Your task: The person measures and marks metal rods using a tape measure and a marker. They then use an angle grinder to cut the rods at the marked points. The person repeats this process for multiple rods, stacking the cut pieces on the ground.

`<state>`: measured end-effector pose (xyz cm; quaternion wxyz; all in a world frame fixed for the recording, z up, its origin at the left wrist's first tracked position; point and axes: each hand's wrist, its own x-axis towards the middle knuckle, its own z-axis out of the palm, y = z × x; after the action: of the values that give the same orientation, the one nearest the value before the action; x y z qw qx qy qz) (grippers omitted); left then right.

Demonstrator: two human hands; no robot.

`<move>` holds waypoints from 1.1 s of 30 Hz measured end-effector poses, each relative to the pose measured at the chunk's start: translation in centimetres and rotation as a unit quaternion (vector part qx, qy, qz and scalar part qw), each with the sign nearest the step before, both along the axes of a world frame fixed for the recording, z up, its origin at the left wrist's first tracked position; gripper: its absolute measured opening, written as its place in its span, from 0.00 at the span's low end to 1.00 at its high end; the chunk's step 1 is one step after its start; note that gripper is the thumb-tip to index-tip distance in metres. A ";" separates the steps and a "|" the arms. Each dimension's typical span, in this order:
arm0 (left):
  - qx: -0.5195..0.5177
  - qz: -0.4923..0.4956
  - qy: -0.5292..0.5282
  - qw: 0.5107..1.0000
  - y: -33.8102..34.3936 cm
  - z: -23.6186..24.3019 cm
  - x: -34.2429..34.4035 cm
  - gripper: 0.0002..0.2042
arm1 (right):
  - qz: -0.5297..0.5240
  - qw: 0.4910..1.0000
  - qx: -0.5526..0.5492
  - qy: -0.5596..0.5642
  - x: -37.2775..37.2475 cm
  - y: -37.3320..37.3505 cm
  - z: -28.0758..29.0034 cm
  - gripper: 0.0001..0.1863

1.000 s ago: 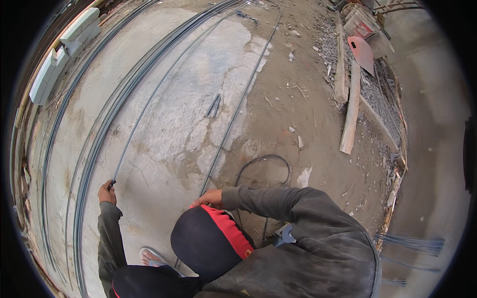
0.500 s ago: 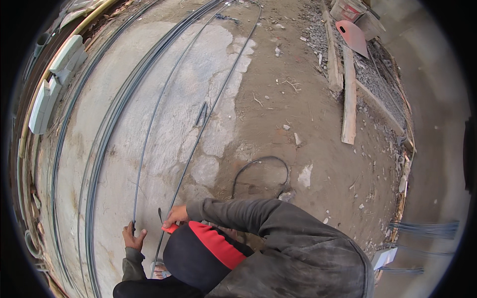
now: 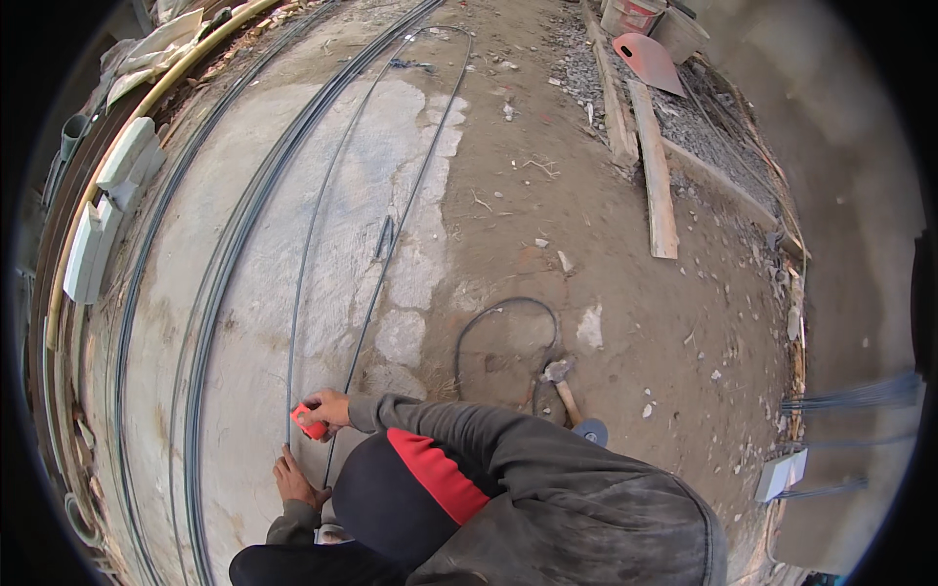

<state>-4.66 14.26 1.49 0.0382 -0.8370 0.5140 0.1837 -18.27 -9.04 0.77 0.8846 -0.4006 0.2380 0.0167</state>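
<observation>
A long thin steel rod [image 3: 304, 264] is bent into a narrow loop on the concrete, its two legs running toward me. My left hand [image 3: 295, 481] is at the near end of the left leg, fingertips curled on the rod and thumb spread toward the right leg [image 3: 373, 293]. Just beyond it, my right hand [image 3: 333, 407] grips a compact red case, apparently a tape measure [image 3: 311, 422], against the left leg. Dark cloth with a red panel [image 3: 435, 479] hides the ground beneath my right sleeve.
Bundled steel rods [image 3: 227, 256] run along the left, with white blocks [image 3: 90, 249] beyond. A cable loop [image 3: 503, 301] and a hammer [image 3: 564, 391] lie right of centre, near a grey disc [image 3: 590, 431]. Planks [image 3: 657, 186], gravel and buckets [image 3: 630, 18] are at the far right.
My right hand has moved left with the red tape measure, from beside the right leg to the left leg. My left hand sits slightly lower and further right. The view has shifted, uncovering the hammer.
</observation>
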 end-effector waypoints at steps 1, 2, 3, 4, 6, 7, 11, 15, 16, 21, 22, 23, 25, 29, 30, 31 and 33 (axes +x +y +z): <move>0.002 0.024 -0.003 1.000 -0.1 0.6 0.0 0.61 | -0.003 1.000 0.006 0.000 0.7 -1.0 0.5 0.29; -0.014 0.047 -0.013 0.999 0.0 -0.5 0.5 0.59 | 0.002 1.000 -0.013 -0.003 1.0 -2.0 1.0 0.29; -0.024 0.068 -0.022 0.997 0.5 -0.9 1.1 0.56 | 0.007 1.000 -0.025 -0.005 1.1 -2.4 2.0 0.28; -0.030 0.076 -0.004 0.997 0.7 -0.5 1.6 0.53 | 0.011 0.999 -0.039 -0.006 1.1 -2.8 2.5 0.28; -0.045 0.093 0.029 0.994 0.9 0.6 2.7 0.46 | -0.001 0.998 -0.067 -0.011 0.8 -3.4 2.8 0.27; -0.057 0.086 0.053 0.993 1.4 0.4 3.2 0.43 | -0.011 0.995 -0.096 -0.022 0.4 -3.8 2.5 0.27; -0.089 0.035 0.138 0.986 3.4 -1.6 2.6 0.36 | 0.032 0.984 -0.173 0.005 0.6 -7.4 4.2 0.40; -0.068 0.004 0.186 0.980 5.4 -3.4 1.0 0.33 | 0.248 0.924 -0.281 0.078 3.1 -9.4 8.9 0.54; -0.063 -0.001 0.187 0.980 5.8 -3.3 0.9 0.33 | 0.314 0.886 -0.327 0.102 3.9 -9.3 9.6 0.54; -0.065 0.003 0.140 0.988 6.1 -1.4 0.8 0.29 | 0.586 0.549 -0.578 0.146 6.3 -9.5 6.8 0.50; -0.079 0.009 0.128 0.989 6.7 -1.0 0.8 0.28 | 0.585 0.546 -0.583 0.139 6.9 -9.1 7.1 0.49; -0.093 0.013 0.115 0.989 7.2 -0.6 0.8 0.28 | 0.583 0.545 -0.587 0.133 7.2 -8.7 7.5 0.49; -0.099 0.017 0.114 0.988 7.5 0.2 0.1 0.27 | 0.584 0.541 -0.590 0.135 6.9 -8.3 8.3 0.47; -0.120 -0.002 0.128 0.985 7.9 -0.1 0.2 0.25 | 0.609 0.520 -0.576 0.165 8.4 -8.2 5.9 0.36; -0.122 -0.003 0.120 0.985 7.9 0.3 0.0 0.25 | 0.622 0.514 -0.566 0.169 8.7 -7.8 6.2 0.33; -0.125 -0.005 0.112 0.986 7.9 0.6 -0.2 0.25 | 0.615 0.522 -0.568 0.165 8.9 -7.8 6.5 0.30; -0.124 -0.013 0.077 0.989 7.8 1.5 -0.7 0.25 | 0.603 0.536 -0.570 0.157 9.1 -7.9 7.4 0.24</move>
<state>-5.35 22.09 2.99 -0.1031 -0.8121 0.5448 0.1817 -9.21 -16.99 8.20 0.1982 -0.8599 0.0342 0.4691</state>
